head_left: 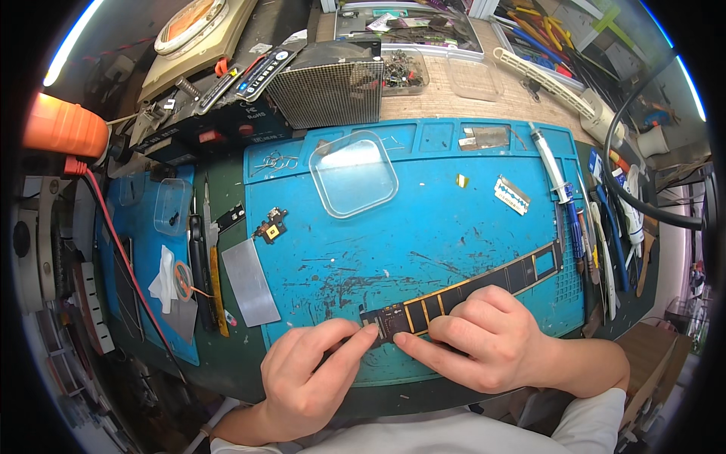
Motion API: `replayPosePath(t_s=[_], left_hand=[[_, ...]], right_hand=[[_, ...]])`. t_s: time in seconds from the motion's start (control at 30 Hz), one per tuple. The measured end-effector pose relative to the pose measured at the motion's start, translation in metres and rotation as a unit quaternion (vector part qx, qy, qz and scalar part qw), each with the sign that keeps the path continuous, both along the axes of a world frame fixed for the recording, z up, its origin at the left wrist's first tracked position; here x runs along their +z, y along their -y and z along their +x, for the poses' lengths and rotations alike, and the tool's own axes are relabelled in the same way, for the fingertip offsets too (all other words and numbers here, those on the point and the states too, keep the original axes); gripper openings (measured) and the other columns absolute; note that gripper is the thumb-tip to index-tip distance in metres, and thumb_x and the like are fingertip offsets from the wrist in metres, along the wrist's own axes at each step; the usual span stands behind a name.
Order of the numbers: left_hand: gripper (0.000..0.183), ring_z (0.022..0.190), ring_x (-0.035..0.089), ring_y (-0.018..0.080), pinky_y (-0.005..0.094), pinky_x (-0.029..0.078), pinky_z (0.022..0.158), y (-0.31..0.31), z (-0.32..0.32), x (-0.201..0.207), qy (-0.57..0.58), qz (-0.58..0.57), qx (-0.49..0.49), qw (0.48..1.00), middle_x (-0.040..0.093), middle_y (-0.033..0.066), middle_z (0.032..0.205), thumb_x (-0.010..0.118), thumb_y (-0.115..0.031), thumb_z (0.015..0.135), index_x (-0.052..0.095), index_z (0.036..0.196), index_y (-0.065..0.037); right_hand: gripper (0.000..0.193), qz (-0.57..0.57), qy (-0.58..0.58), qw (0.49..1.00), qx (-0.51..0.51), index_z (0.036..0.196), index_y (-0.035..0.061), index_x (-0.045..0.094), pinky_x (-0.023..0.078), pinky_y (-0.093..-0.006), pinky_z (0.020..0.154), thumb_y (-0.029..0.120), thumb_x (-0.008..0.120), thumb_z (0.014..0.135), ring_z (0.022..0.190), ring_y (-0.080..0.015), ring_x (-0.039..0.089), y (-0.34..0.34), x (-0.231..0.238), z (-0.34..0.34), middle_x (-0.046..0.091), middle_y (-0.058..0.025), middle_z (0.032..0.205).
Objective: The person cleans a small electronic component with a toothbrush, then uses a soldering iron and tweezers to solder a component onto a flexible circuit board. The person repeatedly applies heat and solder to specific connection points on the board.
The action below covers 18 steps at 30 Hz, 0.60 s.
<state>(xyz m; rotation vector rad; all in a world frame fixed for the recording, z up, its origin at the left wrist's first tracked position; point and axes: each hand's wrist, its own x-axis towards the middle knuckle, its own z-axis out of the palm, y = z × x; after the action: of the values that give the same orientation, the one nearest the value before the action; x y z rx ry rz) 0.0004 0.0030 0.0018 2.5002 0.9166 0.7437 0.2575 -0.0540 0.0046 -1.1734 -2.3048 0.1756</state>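
A long, narrow dark circuit board (484, 291) with gold-coloured bars slants across the lower right of the blue mat (325, 265). At its left end, my left hand (308, 374) is closed, thumb and index fingertip pinching the edge. My right hand (488, 340) lies over the board's near side with curled fingers. Its index fingertip presses by the small components near the left end, close to the left thumb. The palm and fingers of this hand cover part of the board.
A clear square lid (353, 174) rests toward the mat's back, with a razor blade (513, 195) and a syringe (548, 163) to its right. Left lie a metal plate (250, 282), a small board piece (271, 225) and knives (212, 280). A box with a grille (329, 91) stands behind.
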Motion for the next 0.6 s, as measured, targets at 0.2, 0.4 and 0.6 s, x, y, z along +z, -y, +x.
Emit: replayPosePath(t_s=[0.2, 0.4, 0.6], left_hand=[[0.042, 0.073, 0.063, 0.0188, 0.0311, 0.051, 0.061, 0.0015, 0.0008, 0.0016, 0.001, -0.019, 0.013, 1.000, 0.073, 0.0045, 0.102, 0.084, 0.008, 0.071, 0.082, 0.111, -0.004], [0.043, 0.077, 0.067, 0.0243, 0.0338, 0.053, 0.062, 0.0018, 0.0009, -0.0034, 0.043, -0.010, 0.026, 0.999, 0.073, 0.0092, 0.104, 0.087, 0.007, 0.078, 0.074, 0.118, -0.001], [0.045, 0.076, 0.068, 0.0258, 0.0346, 0.053, 0.062, 0.0035, -0.0009, -0.0024, 0.042, -0.031, 0.031, 0.998, 0.072, 0.0124, 0.105, 0.087, 0.007, 0.078, 0.072, 0.121, -0.001]], right_hand=[[0.037, -0.002, -0.001, 1.000, 0.002, 0.113, 0.0054, 0.081, 0.042, -0.0286, 0.067, 0.015, 0.074, 0.078, 0.075, -0.0124, 0.058, -0.0006, 0.0001, 0.0001, 0.062, 0.0021, 0.089], [0.049, 0.018, 0.011, 1.000, -0.015, 0.114, 0.0151, 0.086, 0.040, -0.0289, 0.065, 0.020, 0.073, 0.068, 0.074, -0.0121, 0.054, 0.0015, -0.0051, -0.0012, 0.059, 0.0055, 0.088], [0.045, 0.014, 0.008, 1.000, -0.008, 0.114, 0.0118, 0.084, 0.040, -0.0290, 0.066, 0.018, 0.073, 0.071, 0.074, -0.0124, 0.055, 0.0006, -0.0035, -0.0006, 0.060, 0.0042, 0.088]])
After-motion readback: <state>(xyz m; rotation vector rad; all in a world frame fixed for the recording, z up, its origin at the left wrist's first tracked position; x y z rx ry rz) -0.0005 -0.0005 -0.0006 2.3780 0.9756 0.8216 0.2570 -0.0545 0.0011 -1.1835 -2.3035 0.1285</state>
